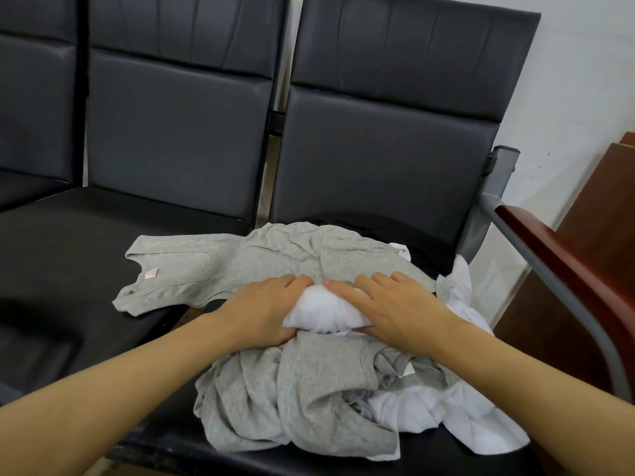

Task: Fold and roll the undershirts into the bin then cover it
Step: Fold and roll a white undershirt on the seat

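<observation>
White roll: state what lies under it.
White roll, gripped by left hand and right hand, sits on grey undershirts; anything beneath those is covered.

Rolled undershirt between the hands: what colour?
White, clear in the head view: rolled undershirt gripped by left hand and right hand.

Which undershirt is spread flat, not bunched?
The grey undershirt with the pink neck label, laid out behind the hands; the other grey and white ones lie crumpled.
</observation>
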`<state>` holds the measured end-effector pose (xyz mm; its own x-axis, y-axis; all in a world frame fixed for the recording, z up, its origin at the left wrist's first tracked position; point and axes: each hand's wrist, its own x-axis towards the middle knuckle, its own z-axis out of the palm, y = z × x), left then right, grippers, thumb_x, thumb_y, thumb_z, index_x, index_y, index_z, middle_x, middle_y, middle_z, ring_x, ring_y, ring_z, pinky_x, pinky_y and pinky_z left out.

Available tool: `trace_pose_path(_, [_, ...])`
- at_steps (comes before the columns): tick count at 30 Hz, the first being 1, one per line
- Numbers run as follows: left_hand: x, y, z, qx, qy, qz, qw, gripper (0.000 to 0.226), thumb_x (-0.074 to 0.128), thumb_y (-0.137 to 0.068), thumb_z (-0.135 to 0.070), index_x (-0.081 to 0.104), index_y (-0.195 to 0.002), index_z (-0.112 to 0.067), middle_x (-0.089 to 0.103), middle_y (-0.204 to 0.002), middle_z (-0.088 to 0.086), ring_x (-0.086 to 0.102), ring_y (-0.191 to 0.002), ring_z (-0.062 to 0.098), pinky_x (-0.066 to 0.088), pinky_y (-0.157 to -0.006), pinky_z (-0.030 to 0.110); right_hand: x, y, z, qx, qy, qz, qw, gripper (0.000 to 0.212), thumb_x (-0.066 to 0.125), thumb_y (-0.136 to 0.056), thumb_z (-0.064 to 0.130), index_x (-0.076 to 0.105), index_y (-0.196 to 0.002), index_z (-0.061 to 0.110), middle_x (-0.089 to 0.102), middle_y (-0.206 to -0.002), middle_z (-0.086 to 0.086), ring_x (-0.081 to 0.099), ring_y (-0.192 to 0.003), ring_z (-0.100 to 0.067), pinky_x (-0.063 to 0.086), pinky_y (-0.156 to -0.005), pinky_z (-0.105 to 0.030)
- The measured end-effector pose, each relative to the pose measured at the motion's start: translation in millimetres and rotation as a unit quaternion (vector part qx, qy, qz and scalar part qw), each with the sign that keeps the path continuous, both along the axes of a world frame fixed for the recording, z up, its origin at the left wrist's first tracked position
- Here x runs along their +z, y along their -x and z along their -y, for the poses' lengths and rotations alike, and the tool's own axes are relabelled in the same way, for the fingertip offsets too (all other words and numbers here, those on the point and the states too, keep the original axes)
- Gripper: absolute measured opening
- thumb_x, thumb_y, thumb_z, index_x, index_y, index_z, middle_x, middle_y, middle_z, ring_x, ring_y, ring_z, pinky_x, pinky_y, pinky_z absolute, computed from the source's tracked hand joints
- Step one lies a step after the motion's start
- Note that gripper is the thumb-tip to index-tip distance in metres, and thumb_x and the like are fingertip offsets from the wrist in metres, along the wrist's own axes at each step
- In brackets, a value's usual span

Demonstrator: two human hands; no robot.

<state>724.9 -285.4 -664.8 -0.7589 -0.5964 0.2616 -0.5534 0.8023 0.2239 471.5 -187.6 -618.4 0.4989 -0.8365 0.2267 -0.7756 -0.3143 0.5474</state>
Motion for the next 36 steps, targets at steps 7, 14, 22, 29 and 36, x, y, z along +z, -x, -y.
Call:
trace_pose_path(7, [9.4,-22.3,0.1,-0.021,0.046,-0.021,0.999,0.036,0.058,-0.098,-0.045,0.048,-0.129,-0.029,0.052,-0.116,-0.011,0.056,-0.096,0.013,0.054,-0.075,0.038,26.1,-14.4,-2.5,0.041,0.030,0.028,0.998,0.070,0.038,-0.097,0.065,0.039,-0.154,0.025,0.056,-0.085,-0.008,0.045,-0.051,-0.021,0.035,-0.045,-0.034])
trace_pose_path(14, [26.3,-42.4,-2.5,0.022,0.099,-0.034,0.994,0.050,0.076,-0.083,-0.016,0.050,-0.126,-0.019,0.050,-0.116,0.000,0.053,-0.076,0.017,0.038,-0.054,0.027,53.4,-45.5,-7.2,0.065,0.029,0.034,0.997,0.078,0.037,-0.093,0.064,0.031,-0.160,0.025,0.053,-0.082,-0.006,0.049,-0.050,-0.020,0.027,-0.043,-0.031])
trace_pose_path(22, [55.0,-141.4,-24.8,0.116,0.117,-0.026,0.986,0.039,0.074,-0.086,-0.019,0.051,-0.117,-0.023,0.049,-0.106,-0.005,0.060,-0.081,0.019,0.052,-0.063,0.042,92.1,-142.7,-19.8,0.048,-0.124,0.029,0.991,0.092,0.047,-0.105,0.051,-0.032,-0.151,0.050,0.043,-0.126,-0.004,0.057,-0.099,-0.023,0.043,-0.073,-0.035])
trace_pose_path(29, [55.4,-301.7,-75.1,0.194,0.140,0.105,0.965,0.044,0.078,-0.078,-0.027,0.053,-0.114,-0.026,0.063,-0.100,-0.004,0.068,-0.084,0.025,0.055,-0.060,0.040,46.9,-269.7,-17.2,0.162,-0.204,0.086,0.962,0.102,0.049,-0.105,0.038,-0.047,-0.136,0.047,0.046,-0.128,-0.005,0.058,-0.094,-0.026,0.044,-0.071,-0.038])
trace_pose_path(36, [2.1,-444.4,-150.8,0.245,0.020,0.170,0.954,0.040,0.071,-0.085,-0.031,0.049,-0.118,-0.028,0.060,-0.104,-0.002,0.064,-0.083,0.023,0.047,-0.061,0.033,-33.2,-394.9,-38.5,0.277,-0.339,0.106,0.893,0.106,0.056,-0.103,0.031,-0.039,-0.143,0.055,0.046,-0.128,-0.003,0.058,-0.090,-0.022,0.054,-0.078,-0.041])
